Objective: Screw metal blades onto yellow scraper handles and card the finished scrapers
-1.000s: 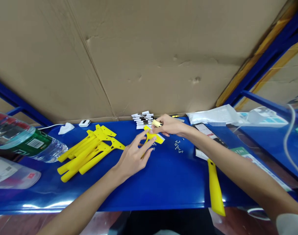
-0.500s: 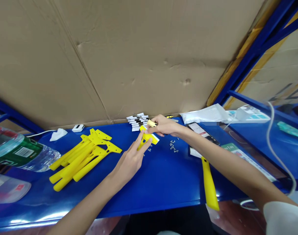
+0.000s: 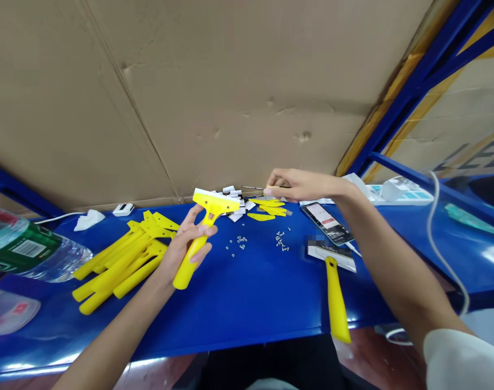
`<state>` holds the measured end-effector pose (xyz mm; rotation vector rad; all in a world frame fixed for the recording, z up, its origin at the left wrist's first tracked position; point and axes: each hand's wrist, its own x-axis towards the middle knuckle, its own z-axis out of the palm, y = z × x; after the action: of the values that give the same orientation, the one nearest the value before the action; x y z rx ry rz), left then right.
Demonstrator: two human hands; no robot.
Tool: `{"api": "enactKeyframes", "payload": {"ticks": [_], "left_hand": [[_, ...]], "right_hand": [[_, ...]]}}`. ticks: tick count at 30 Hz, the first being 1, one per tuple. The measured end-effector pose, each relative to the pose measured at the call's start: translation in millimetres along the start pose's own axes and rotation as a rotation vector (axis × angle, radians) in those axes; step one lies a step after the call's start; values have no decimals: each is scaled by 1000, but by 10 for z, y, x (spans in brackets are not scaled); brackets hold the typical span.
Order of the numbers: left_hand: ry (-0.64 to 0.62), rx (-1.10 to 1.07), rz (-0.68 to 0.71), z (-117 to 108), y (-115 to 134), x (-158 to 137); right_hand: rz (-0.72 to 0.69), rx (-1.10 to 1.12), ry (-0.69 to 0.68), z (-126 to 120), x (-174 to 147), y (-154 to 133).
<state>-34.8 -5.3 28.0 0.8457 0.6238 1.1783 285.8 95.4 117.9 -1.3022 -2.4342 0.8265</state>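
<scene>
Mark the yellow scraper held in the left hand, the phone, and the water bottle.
yellow scraper (image 3: 190, 254), head view, on its handle below the fingers.
phone (image 3: 327, 223), head view, middle of its lit screen.
water bottle (image 3: 23, 250), head view, on its green label.

A glossy blue metal surface (image 3: 271, 292) runs across the view, catching bright glare along its front edge. Creased brown cardboard (image 3: 214, 92) forms the wall behind it. Blue steel frame bars (image 3: 426, 70) rise at the right.
</scene>
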Motion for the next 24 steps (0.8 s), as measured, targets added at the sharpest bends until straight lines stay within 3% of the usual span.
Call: {"api": "enactKeyframes", "payload": {"ticks": [3, 5, 11, 15, 24], "left_hand": [[-35, -119, -28, -25, -6, -15], [-59, -150, -54, -44, -46, -19], [-86, -162, -113, -118, -120, 20], [-91, -159, -92, -155, -112, 71], [-95, -113, -139, -222, -132, 110]], "right_hand": [[-32, -150, -48, -127, -34, 146], [-44, -206, -150, -132, -4, 255], [286, -257, -533, 105, 205, 590], [316, -258, -691, 252, 307, 730], [282, -173, -732, 344, 381, 821]]}}
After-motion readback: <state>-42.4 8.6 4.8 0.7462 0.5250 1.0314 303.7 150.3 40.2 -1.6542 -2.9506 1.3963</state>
